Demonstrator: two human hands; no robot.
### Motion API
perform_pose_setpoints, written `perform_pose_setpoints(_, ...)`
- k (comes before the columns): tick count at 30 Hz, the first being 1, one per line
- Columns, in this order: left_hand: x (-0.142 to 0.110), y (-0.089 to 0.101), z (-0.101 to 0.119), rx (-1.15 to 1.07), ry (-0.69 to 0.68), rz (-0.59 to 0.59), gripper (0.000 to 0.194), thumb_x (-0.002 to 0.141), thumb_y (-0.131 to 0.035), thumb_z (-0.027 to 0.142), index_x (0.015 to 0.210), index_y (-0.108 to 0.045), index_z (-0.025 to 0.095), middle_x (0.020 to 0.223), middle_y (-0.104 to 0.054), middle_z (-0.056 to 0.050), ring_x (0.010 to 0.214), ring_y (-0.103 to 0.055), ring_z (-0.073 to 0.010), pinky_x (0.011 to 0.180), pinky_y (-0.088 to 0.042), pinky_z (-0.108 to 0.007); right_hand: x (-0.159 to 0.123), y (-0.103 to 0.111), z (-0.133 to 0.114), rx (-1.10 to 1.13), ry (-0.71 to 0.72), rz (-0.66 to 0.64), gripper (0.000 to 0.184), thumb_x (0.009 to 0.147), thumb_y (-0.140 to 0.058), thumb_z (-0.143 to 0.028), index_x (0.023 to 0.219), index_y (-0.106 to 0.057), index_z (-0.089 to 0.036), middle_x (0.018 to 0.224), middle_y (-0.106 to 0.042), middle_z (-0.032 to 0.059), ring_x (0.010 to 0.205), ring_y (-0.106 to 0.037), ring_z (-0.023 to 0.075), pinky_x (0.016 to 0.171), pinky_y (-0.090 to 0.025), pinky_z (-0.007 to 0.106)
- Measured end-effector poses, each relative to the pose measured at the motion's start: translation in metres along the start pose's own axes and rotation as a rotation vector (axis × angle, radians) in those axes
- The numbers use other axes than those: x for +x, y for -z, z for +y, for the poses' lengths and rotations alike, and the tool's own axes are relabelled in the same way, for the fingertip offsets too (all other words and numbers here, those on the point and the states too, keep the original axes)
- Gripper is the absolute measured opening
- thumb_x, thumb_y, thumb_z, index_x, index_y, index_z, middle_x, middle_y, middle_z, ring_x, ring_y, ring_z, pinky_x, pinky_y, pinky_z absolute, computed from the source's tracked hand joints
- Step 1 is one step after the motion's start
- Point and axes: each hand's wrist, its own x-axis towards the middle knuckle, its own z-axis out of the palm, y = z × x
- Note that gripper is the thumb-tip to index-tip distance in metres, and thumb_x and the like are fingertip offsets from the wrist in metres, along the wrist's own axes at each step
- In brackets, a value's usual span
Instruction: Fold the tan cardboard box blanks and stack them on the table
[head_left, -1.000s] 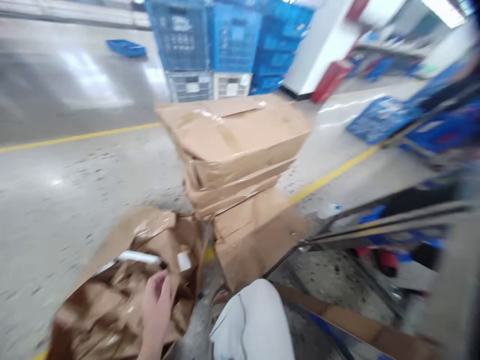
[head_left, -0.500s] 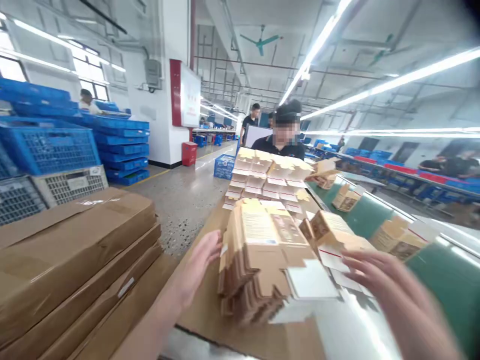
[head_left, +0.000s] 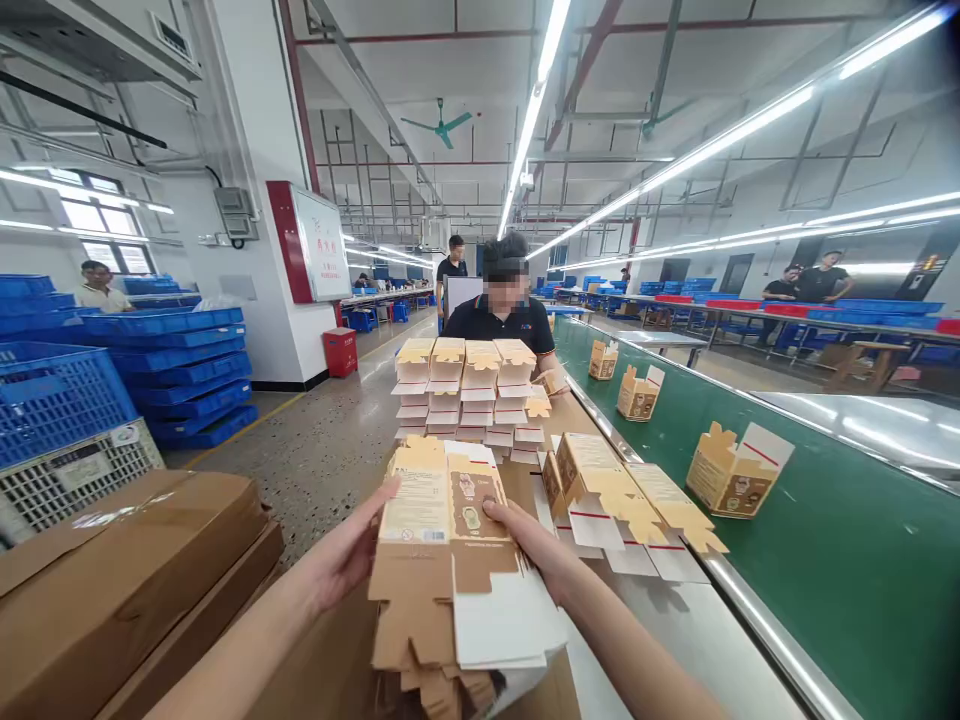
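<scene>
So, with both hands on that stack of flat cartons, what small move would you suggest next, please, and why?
Probably peel off the top flat carton: the left hand steadies the stack's side, the right hand lies on top, and folded boxes already stand on the green belt.

The stack of flat cartons (head_left: pixel 450 560) lies between the left hand (head_left: pixel 346 555) and right hand (head_left: pixel 534 545). Behind the hands stand piled cartons (head_left: pixel 469 390); right of them runs the conveyor belt (head_left: pixel 825 560); left lie big boxes (head_left: pixel 127 570).

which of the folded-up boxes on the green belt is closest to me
The box at the right, beside the loose flat cartons. The other two stand farther up the belt, toward the seated person.
</scene>
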Motion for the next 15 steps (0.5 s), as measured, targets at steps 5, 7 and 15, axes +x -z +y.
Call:
perform_pose_setpoints(5,0.000,-0.016,-0.001,-0.002,-0.006,0.037,0.054,0.054,-0.078,0.042,0.100,-0.062,0.018,0.094,-0.074,-0.011,0.092,-0.069,-0.0315,0.078,-0.055,-0.041,-0.005,0.007,0.003,0.051,0.025,0.010,0.043,0.082,-0.058,-0.043,0.115,-0.047,-0.017,0.097,-0.073,0.0090,0.081,-0.072,0.0208,0.074,-0.054,0.032)
perform_pose_setpoints(7,-0.002,-0.022,-0.004,-0.018,-0.045,0.084,0.054,0.055,-0.075,0.041,0.101,-0.059,0.019,0.094,-0.074,-0.011,0.088,-0.070,-0.0315,0.073,-0.056,-0.042,-0.012,0.008,0.001,0.051,0.046,-0.004,0.051,0.081,-0.062,-0.044,0.121,-0.045,-0.018,0.102,-0.073,0.0093,0.085,-0.072,0.0222,0.079,-0.054,0.035)
perform_pose_setpoints(15,-0.056,-0.081,-0.004,-0.103,-0.335,0.068,0.090,0.047,-0.080,0.034,0.127,-0.038,0.028,0.123,-0.062,-0.008,0.106,-0.063,-0.0312,0.079,-0.057,-0.040,-0.070,0.022,0.001,0.047,0.198,-0.079,0.086,0.057,-0.080,-0.056,0.128,-0.049,-0.019,0.111,-0.071,0.0096,0.110,-0.063,0.0295,0.097,-0.046,0.039)
